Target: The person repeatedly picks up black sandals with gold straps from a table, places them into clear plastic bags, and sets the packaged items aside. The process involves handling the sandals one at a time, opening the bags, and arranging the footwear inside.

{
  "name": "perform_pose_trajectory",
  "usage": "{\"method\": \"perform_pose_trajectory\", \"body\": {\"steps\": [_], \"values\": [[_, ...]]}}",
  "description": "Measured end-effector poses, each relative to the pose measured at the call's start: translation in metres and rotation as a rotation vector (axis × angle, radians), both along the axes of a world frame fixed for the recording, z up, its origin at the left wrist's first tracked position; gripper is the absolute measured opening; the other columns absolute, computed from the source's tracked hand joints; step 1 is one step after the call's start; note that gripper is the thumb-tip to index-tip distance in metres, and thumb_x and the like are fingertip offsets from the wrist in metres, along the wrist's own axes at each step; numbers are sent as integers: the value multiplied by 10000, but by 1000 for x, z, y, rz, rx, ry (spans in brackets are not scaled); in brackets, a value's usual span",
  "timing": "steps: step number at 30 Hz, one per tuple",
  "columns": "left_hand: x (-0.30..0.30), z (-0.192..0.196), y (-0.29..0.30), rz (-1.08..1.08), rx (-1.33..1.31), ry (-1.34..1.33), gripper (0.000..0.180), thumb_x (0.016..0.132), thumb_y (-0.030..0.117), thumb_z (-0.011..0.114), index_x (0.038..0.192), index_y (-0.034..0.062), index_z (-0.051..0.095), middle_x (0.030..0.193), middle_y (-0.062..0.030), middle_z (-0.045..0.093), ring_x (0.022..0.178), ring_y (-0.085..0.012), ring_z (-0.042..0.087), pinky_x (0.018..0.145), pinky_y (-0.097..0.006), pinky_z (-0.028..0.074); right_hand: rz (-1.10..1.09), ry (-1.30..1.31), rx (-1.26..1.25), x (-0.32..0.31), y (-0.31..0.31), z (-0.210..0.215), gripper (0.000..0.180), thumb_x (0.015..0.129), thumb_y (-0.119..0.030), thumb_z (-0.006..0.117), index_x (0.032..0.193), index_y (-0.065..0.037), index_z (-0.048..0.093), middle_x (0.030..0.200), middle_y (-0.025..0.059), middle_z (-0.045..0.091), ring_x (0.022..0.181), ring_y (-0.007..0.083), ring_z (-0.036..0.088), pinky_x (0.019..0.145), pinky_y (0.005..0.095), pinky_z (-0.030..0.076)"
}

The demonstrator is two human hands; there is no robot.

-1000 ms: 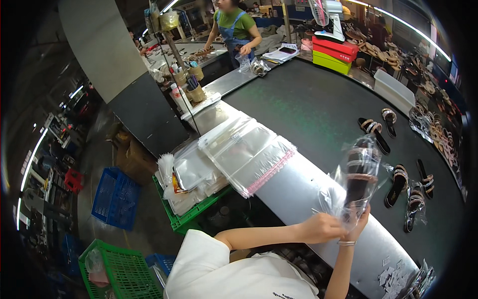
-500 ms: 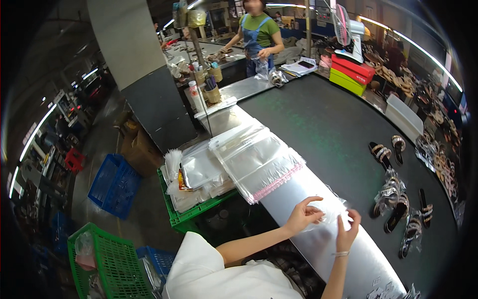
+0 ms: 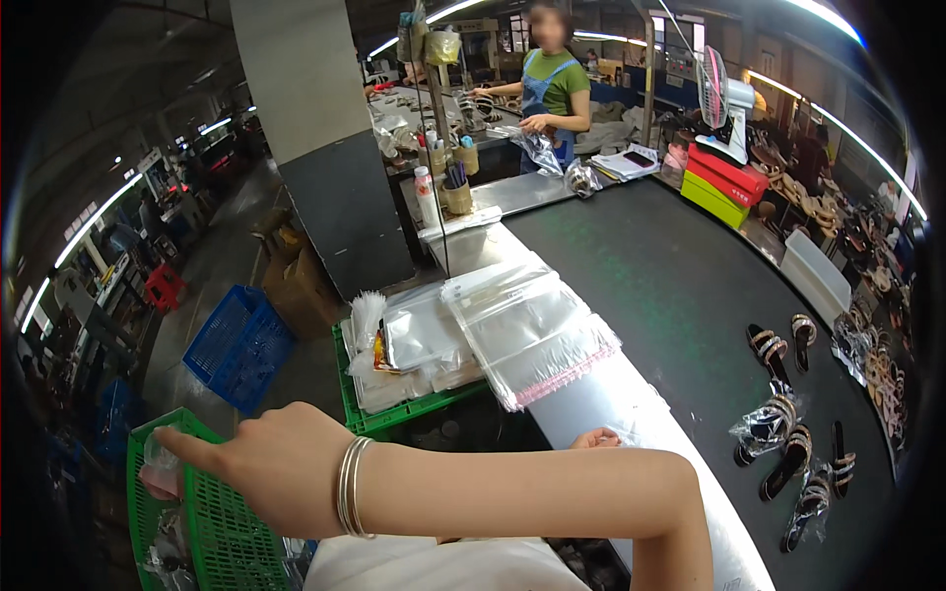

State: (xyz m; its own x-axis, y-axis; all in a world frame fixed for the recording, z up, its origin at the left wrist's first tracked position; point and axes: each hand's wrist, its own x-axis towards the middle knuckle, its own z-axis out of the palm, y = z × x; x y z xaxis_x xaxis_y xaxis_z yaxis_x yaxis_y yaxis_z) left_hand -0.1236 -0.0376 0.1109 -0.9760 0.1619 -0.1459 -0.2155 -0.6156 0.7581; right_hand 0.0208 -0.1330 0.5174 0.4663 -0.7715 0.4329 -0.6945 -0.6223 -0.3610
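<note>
My right hand [image 3: 281, 468], with bracelets at its wrist, reaches across my body to the left. Its index finger stretches out over the green slatted basket [image 3: 232, 522], where clear plastic and a pink scrap lie. The other fingers and thumb are mostly hidden below the hand, and nothing shows in its grasp. Behind the right forearm, only a few bent fingers of my left hand [image 3: 595, 439] show above the shiny metal work surface [image 3: 680, 443]. What they hold, if anything, is hidden. Beyond them lies a stack of clear plastic bags [image 3: 537, 330] with pink-edged openings.
Strappy black sandals [image 3: 785, 463], some in clear plastic, lie on the dark conveyor belt [image 3: 631, 256]. A green crate [image 3: 370, 424] holds more bags. Across the belt stand a fan [image 3: 729, 103] and shoeboxes [image 3: 714, 192]. A co-worker [image 3: 557, 89] handles clear plastic. A blue crate [image 3: 239, 345] sits on the floor.
My right hand has left the clear plastic on the metal surface and swung left over the green basket. My left hand is now mostly covered by the forearm. The view has shifted left.
</note>
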Motion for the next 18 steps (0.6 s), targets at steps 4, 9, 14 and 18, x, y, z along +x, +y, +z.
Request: {"method": "perform_pose_trajectory", "body": {"steps": [4,9,14,18], "values": [[4,4,-3,-17,-13,34,230,914,153,555,1081,4,500,905,-65,608,776,-118,597,674,-245,493,-68,8,97,-16,7,-24,843,712,-96,608,1445,-214,207,626,138,608,570,333,613,533,428,491],[10,7,-9,9,-30,69,225,914,160,554,1073,13,497,899,-56,597,781,-113,591,669,-243,490,-268,-98,220,-80,39,-77,832,761,-165,645,1451,-273,194,564,119,555,526,316,585,525,417,463],[9,6,-13,17,-35,91,219,915,167,553,1066,21,493,894,-47,587,785,-107,584,663,-241,486,-501,-333,424,-129,85,-119,703,797,-166,646,1414,-239,316,552,75,529,493,258,552,514,361,439],[7,4,-11,30,-58,126,214,915,173,552,1060,28,491,890,-39,579,789,-103,578,659,-239,484,-722,-486,388,-148,120,-170,580,783,-125,691,1322,-167,482,532,17,472,460,101,426,474,255,374]]}}
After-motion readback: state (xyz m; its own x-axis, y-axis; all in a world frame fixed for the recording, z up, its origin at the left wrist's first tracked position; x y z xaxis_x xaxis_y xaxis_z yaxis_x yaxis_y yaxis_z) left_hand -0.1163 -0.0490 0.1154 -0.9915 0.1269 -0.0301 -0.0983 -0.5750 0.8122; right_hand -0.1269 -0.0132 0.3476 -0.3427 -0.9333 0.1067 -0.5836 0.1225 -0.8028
